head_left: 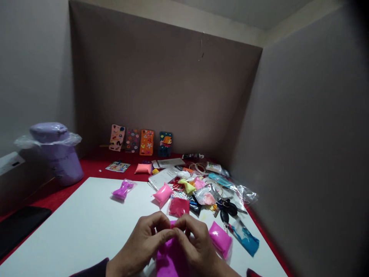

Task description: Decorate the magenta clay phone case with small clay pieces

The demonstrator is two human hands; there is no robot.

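Both hands meet at the near edge of the white board, thumbs and forefingers pinched together. My left hand [142, 242] and my right hand [200, 244] grip the far end of a flat magenta sheet [171, 261] that looks like soft clay. Its surface shows below my thumbs; the fingers cover its top end, and the lower part runs out of view. Just right of my right hand lies a plump magenta clay packet [221, 239]. Beyond my fingertips are a red clay packet [178, 207] and a pink clay packet [163, 194].
On the white board [83, 227], a purple clay packet [123, 190] lies at left, with mixed packets, red scissors [178, 186] and a blue packet [246, 238] at right. Decorated phone cases [147, 142] lean against the back wall. A purple bin [62, 157] stands left.
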